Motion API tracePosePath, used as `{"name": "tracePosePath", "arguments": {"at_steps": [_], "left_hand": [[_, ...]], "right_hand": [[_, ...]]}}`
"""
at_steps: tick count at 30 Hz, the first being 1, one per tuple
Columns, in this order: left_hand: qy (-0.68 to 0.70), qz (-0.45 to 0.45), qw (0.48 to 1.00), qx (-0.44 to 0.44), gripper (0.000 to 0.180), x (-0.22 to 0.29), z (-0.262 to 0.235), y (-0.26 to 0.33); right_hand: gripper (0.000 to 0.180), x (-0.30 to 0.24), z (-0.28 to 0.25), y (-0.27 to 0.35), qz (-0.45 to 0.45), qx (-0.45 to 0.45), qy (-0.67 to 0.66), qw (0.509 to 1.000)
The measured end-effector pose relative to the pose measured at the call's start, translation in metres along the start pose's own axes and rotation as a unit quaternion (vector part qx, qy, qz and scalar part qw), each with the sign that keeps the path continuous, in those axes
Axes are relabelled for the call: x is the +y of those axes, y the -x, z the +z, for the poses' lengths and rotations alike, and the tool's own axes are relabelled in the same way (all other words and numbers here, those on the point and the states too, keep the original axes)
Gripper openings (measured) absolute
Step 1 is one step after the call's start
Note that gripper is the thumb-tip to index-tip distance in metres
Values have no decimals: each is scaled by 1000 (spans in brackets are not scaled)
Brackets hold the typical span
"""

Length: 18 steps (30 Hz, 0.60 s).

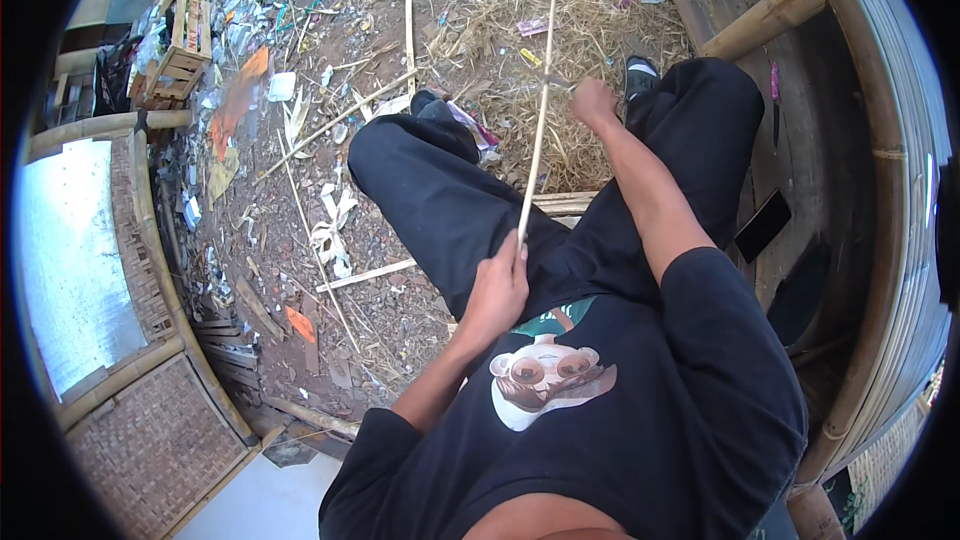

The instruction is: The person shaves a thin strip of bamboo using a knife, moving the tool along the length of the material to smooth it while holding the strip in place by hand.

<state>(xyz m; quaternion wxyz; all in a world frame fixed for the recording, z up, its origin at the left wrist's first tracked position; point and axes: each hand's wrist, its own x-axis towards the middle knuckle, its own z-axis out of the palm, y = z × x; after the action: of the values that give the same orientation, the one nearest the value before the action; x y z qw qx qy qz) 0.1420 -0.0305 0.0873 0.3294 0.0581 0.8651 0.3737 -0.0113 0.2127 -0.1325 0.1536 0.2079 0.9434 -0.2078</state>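
Observation:
I sit on a wooden bench [800,150] with both legs in dark trousers stretched out over the ground. My left hand [497,285] grips the near end of a long thin bamboo strip [539,120] above my lap. The strip runs away from me, up past my knees. My right hand [593,102] is closed near the strip's middle; it seems to hold a small blade against it, though the blade is hard to make out.
Straw, bamboo slats [370,275] and scraps litter the dirt floor ahead. A wooden crate [180,40] stands at the far left. A dark phone [762,225] and a knife with a pink handle [775,100] lie on the bench to my right. Woven panels [150,430] stand lower left.

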Motion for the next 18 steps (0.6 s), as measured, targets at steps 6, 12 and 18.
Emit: {"name": "tracePosePath", "arguments": {"at_steps": [6, 12, 18], "left_hand": [[-8, -18, 1000, 2, 30, -9, -4, 24], [-29, -18, 999, 14, 30, -17, -10, 37], [48, -50, 997, -17, 28, -44, -12, 26]], "right_hand": [[24, 16, 8, -22, 45, 27, -49, 997], [24, 10, 13, -32, -1, 31, -48, 998], [25, 23, 39, -44, -59, -53, -13, 997]]}}
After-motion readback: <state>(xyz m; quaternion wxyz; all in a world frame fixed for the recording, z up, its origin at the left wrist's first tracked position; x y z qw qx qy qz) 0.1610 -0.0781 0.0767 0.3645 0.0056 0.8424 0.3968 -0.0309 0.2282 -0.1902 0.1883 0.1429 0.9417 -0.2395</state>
